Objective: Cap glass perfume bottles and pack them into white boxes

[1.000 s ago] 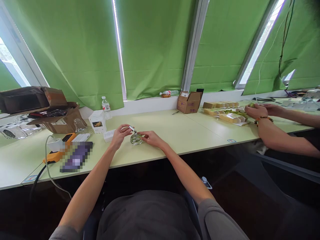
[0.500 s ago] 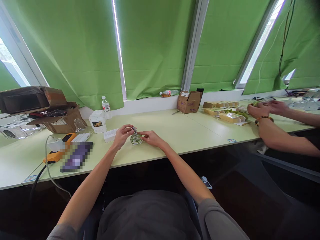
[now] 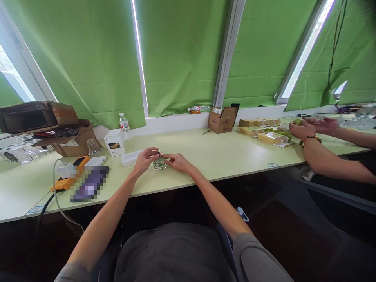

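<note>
A small round clear glass bottle (image 3: pixel 160 163) stands on the pale table in front of me. My left hand (image 3: pixel 145 158) is closed, pinching the silvery top piece (image 3: pixel 159 152) at the bottle's neck. That piece is close to upright over the neck; whether it is seated there is too small to tell. From the other side my right hand (image 3: pixel 177 161) grips the bottle at its neck and shoulder, fingers pressed together. Just behind my left hand lies a white box (image 3: pixel 131 158).
To the left are a white carton (image 3: pixel 114 142), a plastic bottle (image 3: pixel 124 126), a blurred phone (image 3: pixel 90 184), an orange device (image 3: pixel 62 183) and brown cardboard boxes (image 3: pixel 69 144). A small carton (image 3: pixel 222 120) stands at the back. A co-worker's hands (image 3: pixel 304 129) work at the right beside yellow boxes (image 3: pixel 268 137).
The silvery piece in my left hand has gone from tilted to nearly upright and sits slightly lower at the bottle's neck. My right hand has stayed on the bottle.
</note>
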Demonstrator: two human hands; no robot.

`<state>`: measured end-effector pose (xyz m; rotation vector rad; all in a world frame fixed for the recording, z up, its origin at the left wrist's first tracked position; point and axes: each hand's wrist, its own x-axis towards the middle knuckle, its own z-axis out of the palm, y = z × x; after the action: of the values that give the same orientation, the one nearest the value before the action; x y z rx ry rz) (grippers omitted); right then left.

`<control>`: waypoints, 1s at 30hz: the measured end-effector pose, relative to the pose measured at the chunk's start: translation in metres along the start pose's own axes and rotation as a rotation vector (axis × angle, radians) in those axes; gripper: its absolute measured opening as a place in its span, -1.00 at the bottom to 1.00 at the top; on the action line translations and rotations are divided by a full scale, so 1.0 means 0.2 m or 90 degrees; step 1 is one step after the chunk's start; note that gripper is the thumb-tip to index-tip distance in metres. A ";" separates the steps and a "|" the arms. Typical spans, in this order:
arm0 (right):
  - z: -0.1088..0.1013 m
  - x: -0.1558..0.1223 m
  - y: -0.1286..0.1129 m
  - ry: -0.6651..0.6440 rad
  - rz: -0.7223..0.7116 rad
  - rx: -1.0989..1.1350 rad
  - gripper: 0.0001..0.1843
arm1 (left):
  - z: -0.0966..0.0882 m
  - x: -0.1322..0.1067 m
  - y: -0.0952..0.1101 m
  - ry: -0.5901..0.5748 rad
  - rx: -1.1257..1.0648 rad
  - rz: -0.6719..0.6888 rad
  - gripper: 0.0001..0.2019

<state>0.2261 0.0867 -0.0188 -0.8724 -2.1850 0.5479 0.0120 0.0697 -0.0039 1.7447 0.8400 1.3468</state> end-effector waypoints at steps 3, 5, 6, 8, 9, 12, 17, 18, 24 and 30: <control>0.00 0.00 0.00 0.000 0.003 -0.008 -0.57 | 0.00 0.00 0.00 0.002 0.008 -0.001 -0.62; 0.00 0.00 0.00 0.000 0.006 -0.010 -0.57 | 0.00 0.00 0.01 0.003 0.013 -0.002 -0.62; 0.00 0.00 0.00 0.000 0.006 -0.009 -0.57 | 0.01 0.00 0.01 0.003 0.016 -0.003 -0.62; 0.00 0.00 0.00 0.002 0.007 -0.007 -0.57 | 0.01 0.00 0.01 -0.001 0.020 -0.003 -0.61; 0.00 0.00 0.00 0.001 0.009 -0.006 -0.57 | 0.01 0.00 0.01 -0.003 0.021 -0.003 -0.61; 0.00 0.00 -0.01 -0.002 0.012 -0.003 -0.57 | 0.01 -0.01 0.02 -0.004 0.023 0.001 -0.60; 0.00 0.00 0.00 -0.002 0.009 -0.006 -0.57 | 0.01 -0.01 0.02 -0.004 0.042 0.014 -0.60; 0.00 0.00 0.00 -0.001 0.008 -0.005 -0.57 | 0.01 -0.01 0.02 -0.004 0.046 0.016 -0.60; 0.00 0.00 0.00 -0.001 0.013 -0.007 -0.57 | 0.01 -0.01 0.02 0.006 0.056 0.011 -0.60; 0.00 0.00 0.00 0.004 0.011 -0.006 -0.58 | 0.02 -0.01 0.02 0.016 0.067 0.015 -0.62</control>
<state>0.2259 0.0861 -0.0188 -0.8984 -2.1784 0.5435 0.0151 0.0650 -0.0015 1.8258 0.9215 1.3638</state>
